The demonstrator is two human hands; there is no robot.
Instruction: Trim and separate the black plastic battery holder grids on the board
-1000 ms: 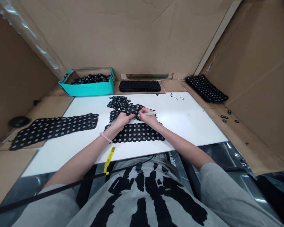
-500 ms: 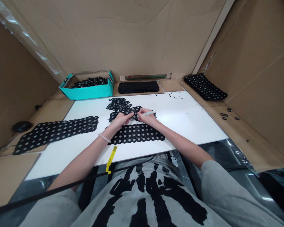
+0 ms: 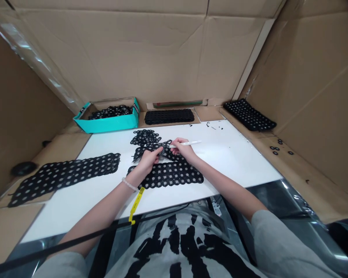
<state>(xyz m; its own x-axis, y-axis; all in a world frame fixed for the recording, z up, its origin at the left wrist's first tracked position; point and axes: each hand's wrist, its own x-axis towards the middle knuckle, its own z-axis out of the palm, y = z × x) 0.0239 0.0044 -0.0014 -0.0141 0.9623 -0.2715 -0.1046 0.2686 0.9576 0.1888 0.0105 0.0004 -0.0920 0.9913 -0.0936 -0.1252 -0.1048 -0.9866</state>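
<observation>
Through the head camera I see the left hand (image 3: 148,160) closed, thumb pressed on the near edge of a black dotted mat (image 3: 139,153). The right hand (image 3: 183,148) is wrapped around a white pen-like tool (image 3: 191,143), its tip just beside the left thumb. The held mat sits on the white board (image 3: 234,162), between a heap of black rings (image 3: 145,137) and a flat mat (image 3: 171,175) nearer me. Over the last second, more of the tool has come into sight, and the mat now looks lifted and bunched between the hands. I take that as a thread or edge being worked there; I cannot tell which.
</observation>
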